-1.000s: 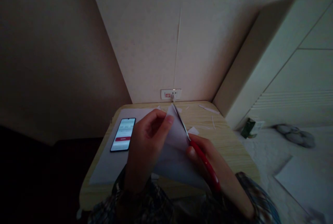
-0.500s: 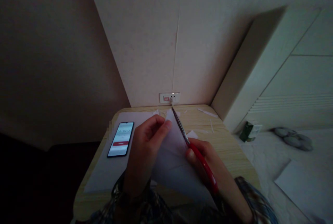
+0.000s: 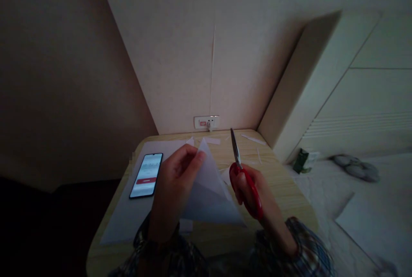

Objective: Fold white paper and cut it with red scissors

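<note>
My left hand pinches the top tip of a white sheet of paper, which hangs as a pointed triangle above the table. To the right, my right hand is closed around the red handles of a pair of scissors. The blades point up and away, look closed, and stand apart from the paper's right edge. A smaller white piece of paper shows on the table between the two hands.
A lit phone lies on white paper on the left of the wooden table. Thin paper scraps lie at the back, below a wall socket. A green box and more paper rest on the bed at right.
The scissors have moved right, away from the paper's edge, and turned more upright with my right hand. My left hand keeps its pinch; the paper's lower right corner now shows. The view has shifted slightly.
</note>
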A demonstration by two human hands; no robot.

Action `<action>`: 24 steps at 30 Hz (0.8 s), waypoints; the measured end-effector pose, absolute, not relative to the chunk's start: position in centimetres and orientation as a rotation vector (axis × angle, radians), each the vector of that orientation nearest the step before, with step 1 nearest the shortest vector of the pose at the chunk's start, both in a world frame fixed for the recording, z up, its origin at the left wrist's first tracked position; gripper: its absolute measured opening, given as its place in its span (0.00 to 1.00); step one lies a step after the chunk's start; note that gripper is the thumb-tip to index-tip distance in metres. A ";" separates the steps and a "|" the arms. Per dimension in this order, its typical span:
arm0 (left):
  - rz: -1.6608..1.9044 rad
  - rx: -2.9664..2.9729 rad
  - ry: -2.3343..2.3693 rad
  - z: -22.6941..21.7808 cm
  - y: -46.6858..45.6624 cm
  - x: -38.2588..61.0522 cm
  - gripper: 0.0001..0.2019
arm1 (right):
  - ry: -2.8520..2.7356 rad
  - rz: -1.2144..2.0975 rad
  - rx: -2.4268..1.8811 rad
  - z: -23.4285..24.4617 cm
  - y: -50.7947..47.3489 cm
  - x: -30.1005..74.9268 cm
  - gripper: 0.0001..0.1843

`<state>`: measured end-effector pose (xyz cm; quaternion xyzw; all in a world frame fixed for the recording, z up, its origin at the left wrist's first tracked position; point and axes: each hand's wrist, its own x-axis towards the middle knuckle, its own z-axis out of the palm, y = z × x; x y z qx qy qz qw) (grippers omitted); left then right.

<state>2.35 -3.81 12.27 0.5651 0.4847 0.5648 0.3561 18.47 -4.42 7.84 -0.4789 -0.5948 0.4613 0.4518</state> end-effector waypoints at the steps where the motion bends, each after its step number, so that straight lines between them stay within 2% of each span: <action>1: 1.459 1.467 1.252 12.4 -3.9 2.4 0.09 | -1.466 1.146 -1.180 8.0 -4.5 18.4 0.29; 15: 1.468 1.426 1.247 12.5 -4.1 2.4 0.06 | -1.327 1.111 -1.043 8.0 -5.2 18.2 0.29; 20: 1.424 1.406 1.198 12.2 -4.0 2.1 0.02 | -1.455 1.039 -1.034 7.7 -5.1 18.0 0.28; 24: 1.372 1.367 1.183 12.2 -3.9 2.1 0.04 | -1.631 0.946 -1.065 8.1 -5.1 17.9 0.28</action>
